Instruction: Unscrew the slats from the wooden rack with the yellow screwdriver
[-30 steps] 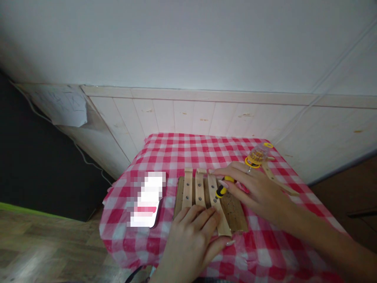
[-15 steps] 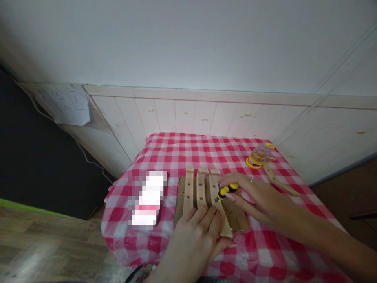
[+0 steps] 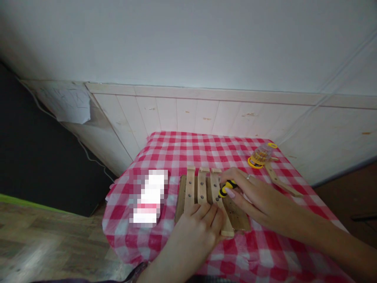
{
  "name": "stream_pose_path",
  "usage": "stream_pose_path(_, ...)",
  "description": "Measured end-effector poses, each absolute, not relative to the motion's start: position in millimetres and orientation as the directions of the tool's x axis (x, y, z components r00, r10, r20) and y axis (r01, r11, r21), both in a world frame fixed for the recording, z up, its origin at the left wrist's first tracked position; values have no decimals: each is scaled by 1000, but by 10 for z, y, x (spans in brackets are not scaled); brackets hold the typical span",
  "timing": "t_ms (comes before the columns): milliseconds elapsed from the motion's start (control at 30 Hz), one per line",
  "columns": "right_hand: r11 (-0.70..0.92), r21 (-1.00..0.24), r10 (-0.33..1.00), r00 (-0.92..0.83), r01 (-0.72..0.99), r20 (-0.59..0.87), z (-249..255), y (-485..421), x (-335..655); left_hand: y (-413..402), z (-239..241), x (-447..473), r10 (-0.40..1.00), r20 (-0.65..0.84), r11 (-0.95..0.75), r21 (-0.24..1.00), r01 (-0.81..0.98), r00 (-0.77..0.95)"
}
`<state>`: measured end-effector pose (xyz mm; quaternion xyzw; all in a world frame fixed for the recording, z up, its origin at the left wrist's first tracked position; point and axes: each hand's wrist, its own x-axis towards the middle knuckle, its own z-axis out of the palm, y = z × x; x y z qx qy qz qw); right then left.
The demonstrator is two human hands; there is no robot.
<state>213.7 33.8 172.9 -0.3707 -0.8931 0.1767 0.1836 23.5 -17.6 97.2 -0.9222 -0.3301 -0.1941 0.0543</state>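
A yellow and black screwdriver [image 3: 228,188] is in my right hand [image 3: 251,192], pinched between thumb and fingers. Its tip reaches the lower screw on the rightmost wooden slat [image 3: 215,179]. Two similar slats, a middle slat [image 3: 202,188] and a left slat [image 3: 190,188], lie beside it, each with two dark screws and a raised far end. All three rest across a brown wooden board [image 3: 240,218] dotted with small holes. My left hand [image 3: 200,232] presses over their near parts, fingers bent, gripping the rightmost slat; its thumb is hidden.
A clear case with yellow ends [image 3: 261,155] lies at the back right, beside a loose bent wooden slat [image 3: 278,181]. On the left is a blurred-out white item [image 3: 151,196]. A red-and-white checked cloth [image 3: 176,151] covers the table, which meets a panelled wall [image 3: 191,114].
My right fingers have shifted slightly around the screwdriver handle, its tip staying at the same screw. My left thumb, visible before near the slat's end, is now tucked out of sight.
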Motion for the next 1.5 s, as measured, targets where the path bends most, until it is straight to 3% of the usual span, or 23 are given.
stream_pose_path(167,634,-529,750,-615,564,242,1648,367,2109,-186,966,233,614,370,-764,56,643,698)
stream_pose_path(500,744,-332,666,-686,580,293,1671,385,2211,-194,952,249,622,394,-754,67,654,677)
stream_pose_path(867,615,-537,779,-550,578,301,1556,395,2150,-209,946,240,628,378,-753,75,654,680)
stream_pose_path(1167,726,-459,668,-682,512,296,1675,348,2199,-202,942,243,641,340,-746,65,663,688)
stream_pose_path(1500,646,-526,744,-609,553,274,1609,301,2141,-198,952,232,627,336,-761,67,646,703)
